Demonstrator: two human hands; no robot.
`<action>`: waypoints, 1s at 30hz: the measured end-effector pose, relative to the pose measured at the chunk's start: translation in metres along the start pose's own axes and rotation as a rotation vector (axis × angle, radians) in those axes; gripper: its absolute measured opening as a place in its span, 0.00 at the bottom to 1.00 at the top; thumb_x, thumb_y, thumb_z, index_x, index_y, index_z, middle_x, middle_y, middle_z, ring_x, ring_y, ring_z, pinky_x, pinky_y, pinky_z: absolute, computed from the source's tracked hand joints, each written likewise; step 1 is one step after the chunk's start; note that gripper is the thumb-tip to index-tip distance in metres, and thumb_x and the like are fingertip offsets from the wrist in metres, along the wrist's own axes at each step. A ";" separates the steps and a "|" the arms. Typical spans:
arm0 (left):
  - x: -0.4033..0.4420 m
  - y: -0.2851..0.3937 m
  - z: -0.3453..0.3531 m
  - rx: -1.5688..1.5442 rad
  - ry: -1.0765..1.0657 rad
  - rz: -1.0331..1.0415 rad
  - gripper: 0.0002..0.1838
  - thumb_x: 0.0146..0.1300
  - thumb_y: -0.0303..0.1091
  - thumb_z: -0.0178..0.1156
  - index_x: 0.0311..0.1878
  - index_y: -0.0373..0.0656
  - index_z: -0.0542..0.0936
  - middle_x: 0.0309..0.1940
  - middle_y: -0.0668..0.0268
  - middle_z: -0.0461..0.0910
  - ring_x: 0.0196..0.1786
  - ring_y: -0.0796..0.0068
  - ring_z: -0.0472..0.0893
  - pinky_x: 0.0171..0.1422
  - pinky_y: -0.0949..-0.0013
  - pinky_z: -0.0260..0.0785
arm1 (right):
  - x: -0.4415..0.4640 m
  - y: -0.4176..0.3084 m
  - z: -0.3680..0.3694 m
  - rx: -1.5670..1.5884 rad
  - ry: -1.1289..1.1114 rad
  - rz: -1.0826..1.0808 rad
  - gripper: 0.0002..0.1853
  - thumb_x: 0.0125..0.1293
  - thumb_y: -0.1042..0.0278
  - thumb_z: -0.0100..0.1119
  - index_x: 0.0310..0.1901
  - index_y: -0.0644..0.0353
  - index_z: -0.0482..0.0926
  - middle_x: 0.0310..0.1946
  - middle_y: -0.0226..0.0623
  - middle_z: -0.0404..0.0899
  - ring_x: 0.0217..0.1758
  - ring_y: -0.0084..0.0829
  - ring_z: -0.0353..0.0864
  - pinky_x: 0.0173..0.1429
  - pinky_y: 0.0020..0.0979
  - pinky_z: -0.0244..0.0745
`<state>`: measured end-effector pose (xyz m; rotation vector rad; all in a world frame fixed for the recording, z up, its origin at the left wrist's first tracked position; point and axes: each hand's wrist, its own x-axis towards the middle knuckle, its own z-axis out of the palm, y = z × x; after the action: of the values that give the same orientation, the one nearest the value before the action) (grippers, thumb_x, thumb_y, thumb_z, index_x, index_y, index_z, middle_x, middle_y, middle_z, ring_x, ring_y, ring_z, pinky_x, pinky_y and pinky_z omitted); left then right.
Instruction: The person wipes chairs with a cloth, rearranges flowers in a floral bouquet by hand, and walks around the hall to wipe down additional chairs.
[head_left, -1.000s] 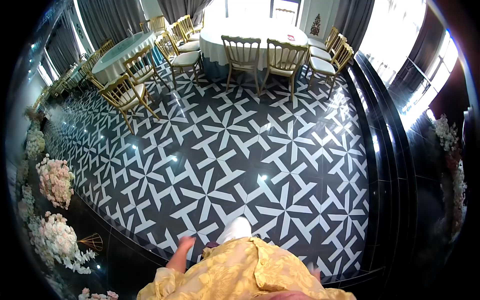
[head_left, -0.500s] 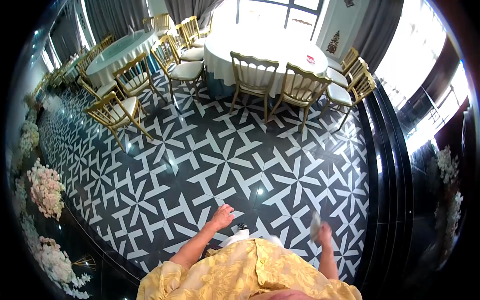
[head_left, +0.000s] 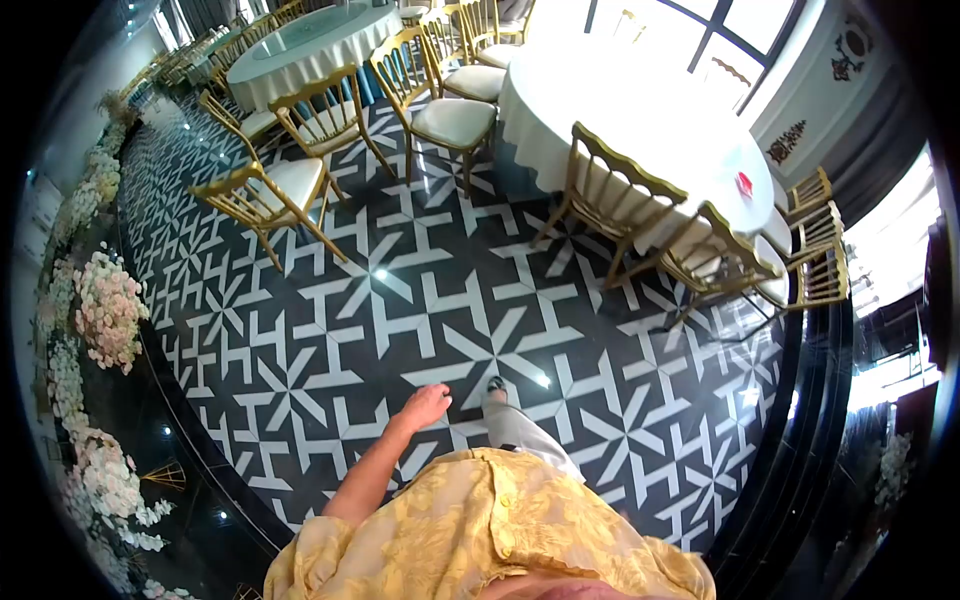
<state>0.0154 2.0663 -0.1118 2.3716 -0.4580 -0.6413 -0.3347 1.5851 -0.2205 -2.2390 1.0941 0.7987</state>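
My left hand (head_left: pixel 427 405) hangs in front of my body over the patterned floor (head_left: pixel 400 345), touching nothing. Its fingers are loosely bent, and I see nothing held in them. My right hand is out of view, hidden beyond my yellow floral shirt (head_left: pixel 470 510). One foot in a dark shoe (head_left: pixel 497 384) is stretched forward below a light trouser leg (head_left: pixel 530 440).
Ahead stands a round table (head_left: pixel 620 130) with a white cloth and a small red item (head_left: pixel 744 184). Gold chairs (head_left: pixel 625 195) surround it. A loose chair (head_left: pixel 275 205) stands left, before another round table (head_left: pixel 310 50). Pale flowers (head_left: pixel 108 310) line the left edge; dark steps (head_left: pixel 815 400) curve right.
My view has moved forward and turned, so tables and chairs look nearer and shifted right. My right hand, earlier holding a blurred greyish thing, has left view. A foot has come forward.
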 end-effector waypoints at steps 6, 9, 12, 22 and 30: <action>0.052 -0.033 -0.072 -0.073 -0.135 -0.094 0.19 0.63 0.44 0.56 0.49 0.39 0.78 0.48 0.49 0.79 0.54 0.49 0.77 0.59 0.54 0.70 | 0.229 -0.304 -0.153 0.211 0.626 -0.747 0.12 0.64 0.65 0.46 0.42 0.64 0.74 0.34 0.56 0.78 0.40 0.55 0.78 0.46 0.48 0.72; 0.070 -0.067 -0.081 -0.065 0.106 -0.241 0.16 0.63 0.41 0.57 0.46 0.38 0.80 0.43 0.53 0.82 0.50 0.54 0.81 0.55 0.57 0.72 | 0.239 -0.510 -0.242 0.384 0.429 -0.999 0.09 0.62 0.71 0.44 0.38 0.63 0.75 0.24 0.46 0.74 0.30 0.34 0.75 0.37 0.37 0.69; 0.099 -0.085 -0.116 -0.189 0.222 -0.338 0.17 0.62 0.41 0.57 0.47 0.38 0.80 0.42 0.53 0.83 0.47 0.53 0.82 0.53 0.57 0.73 | 0.219 -0.654 -0.268 0.351 0.280 -0.983 0.10 0.61 0.72 0.44 0.40 0.63 0.75 0.26 0.45 0.76 0.32 0.36 0.78 0.38 0.37 0.72; 0.278 -0.203 -0.313 -0.218 0.449 -0.243 0.13 0.63 0.38 0.57 0.45 0.39 0.80 0.40 0.50 0.82 0.44 0.49 0.81 0.49 0.56 0.74 | 0.300 -0.700 -0.129 -0.208 0.033 -0.710 0.10 0.58 0.66 0.50 0.35 0.59 0.80 0.37 0.53 0.81 0.45 0.55 0.80 0.48 0.49 0.76; 0.474 -0.274 -0.491 -0.310 0.770 -0.147 0.11 0.66 0.37 0.57 0.42 0.39 0.80 0.34 0.52 0.83 0.40 0.57 0.84 0.43 0.60 0.74 | 0.275 -0.718 -0.147 0.032 -0.013 -0.289 0.13 0.57 0.64 0.52 0.37 0.63 0.80 0.32 0.55 0.81 0.41 0.49 0.83 0.45 0.41 0.75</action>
<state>0.7174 2.2858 -0.1114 2.1493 0.1477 0.1610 0.4322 1.7331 -0.1735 -2.2916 0.7467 0.6675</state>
